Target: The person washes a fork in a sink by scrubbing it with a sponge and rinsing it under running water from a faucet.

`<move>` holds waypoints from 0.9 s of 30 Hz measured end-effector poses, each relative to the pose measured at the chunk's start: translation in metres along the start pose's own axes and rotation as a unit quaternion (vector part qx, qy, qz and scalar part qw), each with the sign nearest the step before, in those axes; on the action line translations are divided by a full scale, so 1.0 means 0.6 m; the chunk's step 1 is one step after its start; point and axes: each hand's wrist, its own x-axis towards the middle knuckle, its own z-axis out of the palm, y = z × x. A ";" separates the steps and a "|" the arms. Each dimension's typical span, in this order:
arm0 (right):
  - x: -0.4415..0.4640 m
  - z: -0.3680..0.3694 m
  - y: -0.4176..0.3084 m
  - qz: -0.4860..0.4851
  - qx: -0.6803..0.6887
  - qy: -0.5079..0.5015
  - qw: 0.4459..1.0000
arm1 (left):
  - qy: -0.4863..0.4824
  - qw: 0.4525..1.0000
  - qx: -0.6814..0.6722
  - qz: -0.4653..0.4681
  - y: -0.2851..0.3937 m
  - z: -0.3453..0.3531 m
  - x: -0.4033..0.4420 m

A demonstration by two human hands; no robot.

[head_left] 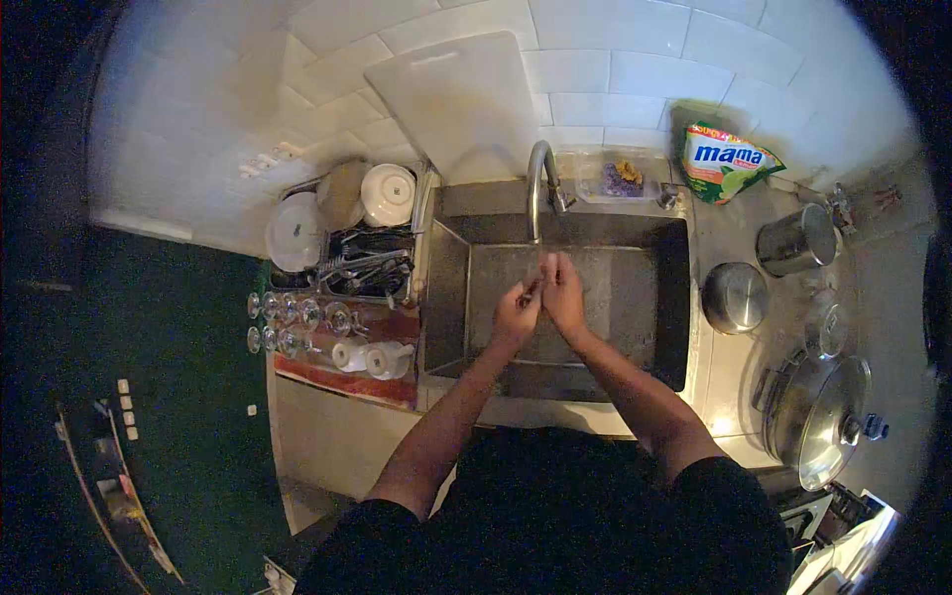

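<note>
Both hands are close together over the steel sink (625, 297), just below the mouth of the curved tap (536, 188). My left hand (515, 315) is closed, its fingers curled towards the other hand. My right hand (563, 299) is also closed, its fingers pressed together beside the left. A small dark patch shows between them, too blurred to tell whether it is a held thing or shadow. The sink's bottom looks wet.
Left of the sink stand a dish rack (421, 223) with plates and cutlery, upturned glasses (309, 315) and white cups (382, 359). To the right are a mama detergent pouch (729, 164), a steel pot (735, 297), a steel canister (796, 241) and a large lidded pot (828, 421). A cutting board (461, 104) leans behind.
</note>
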 end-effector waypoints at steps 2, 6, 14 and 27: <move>0.007 -0.010 -0.003 0.052 0.066 -0.004 0.996 | 0.020 0.999 0.000 -0.035 0.009 0.015 0.019; 0.018 -0.020 0.002 0.039 0.089 0.047 0.994 | 0.048 0.991 -0.013 -0.123 0.007 0.034 0.048; 0.013 -0.033 0.000 0.018 0.055 0.038 0.998 | 0.054 0.998 -0.013 0.028 0.019 0.074 0.078; 0.013 0.003 -0.018 0.032 0.083 0.054 0.995 | 0.156 0.980 -0.092 -0.080 -0.021 0.066 0.060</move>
